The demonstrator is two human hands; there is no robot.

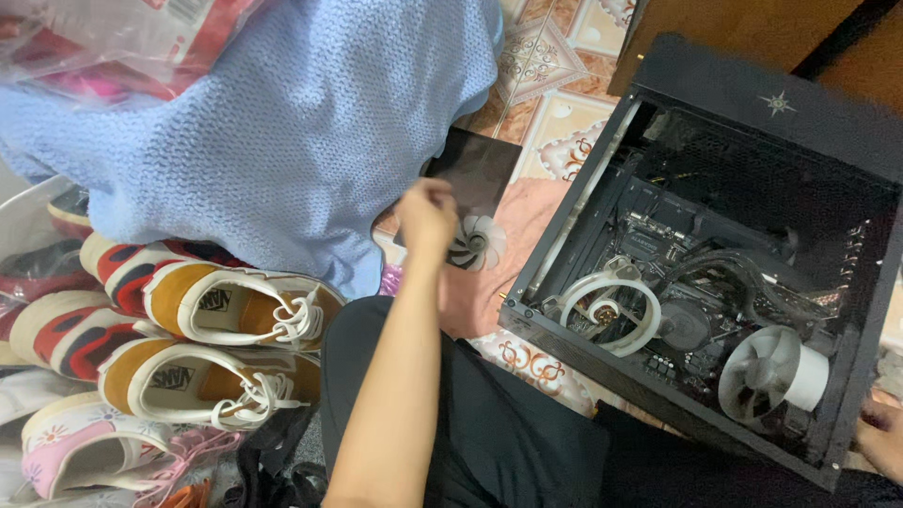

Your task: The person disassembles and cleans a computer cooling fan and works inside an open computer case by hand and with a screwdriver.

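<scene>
My left hand (425, 212) reaches forward, fingers curled on the left edge of a flat dark panel (480, 165) that carries a small white fan (477, 243) and lies on the floor. An open black computer case (752, 89) lies to the right. Inside it are a white ring-shaped fan (609, 310), a grey fan (771, 372), tubes and a circuit board. Only part of my right hand (881, 437) shows, at the lower right edge by the case's near corner. Its fingers are cut off by the frame.
Several sneakers (226, 306) are lined up at the left. A blue knitted cloth (282, 113) and plastic bags (113, 38) lie above them. Patterned floor tiles (555, 66) and a pink cloth (527, 226) lie under the parts. Brown wooden furniture (752, 28) stands behind the case.
</scene>
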